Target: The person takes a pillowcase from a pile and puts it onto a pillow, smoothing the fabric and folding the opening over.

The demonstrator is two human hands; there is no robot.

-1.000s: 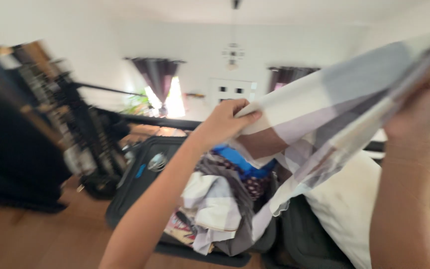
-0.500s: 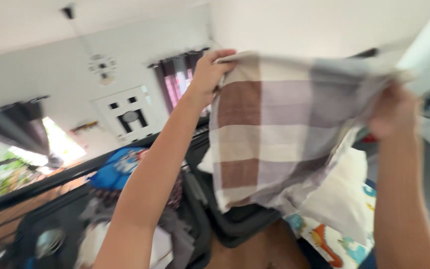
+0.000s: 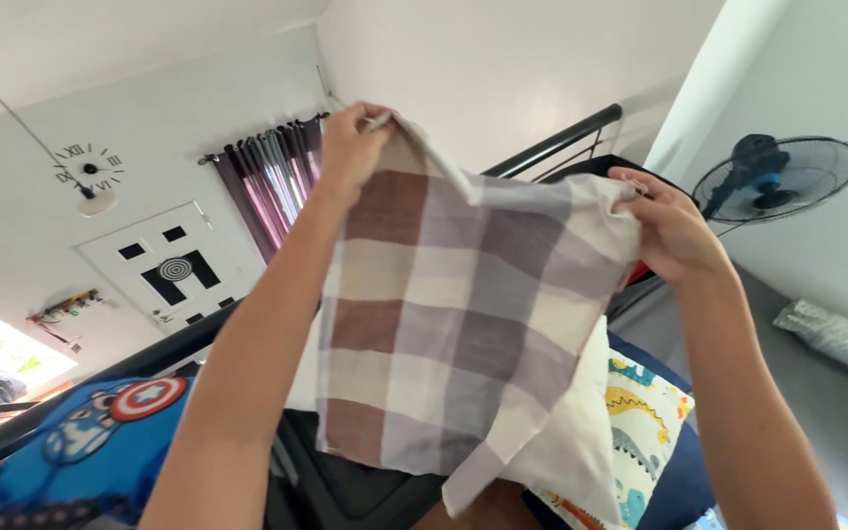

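cloth (image 3: pixel 463 314) between left hand (image 3: pixel 350 147) and right hand (image 3: pixel 669 231) | pillow (image 3: pixel 581 432) behind cloth

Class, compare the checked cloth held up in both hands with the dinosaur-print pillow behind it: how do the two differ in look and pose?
The checked cloth shows brown, grey and cream squares; the dinosaur-print pillow has colourful animals on white. The cloth hangs flat and thin, held at its top corners by the left hand and right hand; the pillow lies plump and unheld. Both are fabric.

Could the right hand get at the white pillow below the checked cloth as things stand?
Probably not yet: the right hand and left hand both grip the checked cloth, which hangs over the white pillow.
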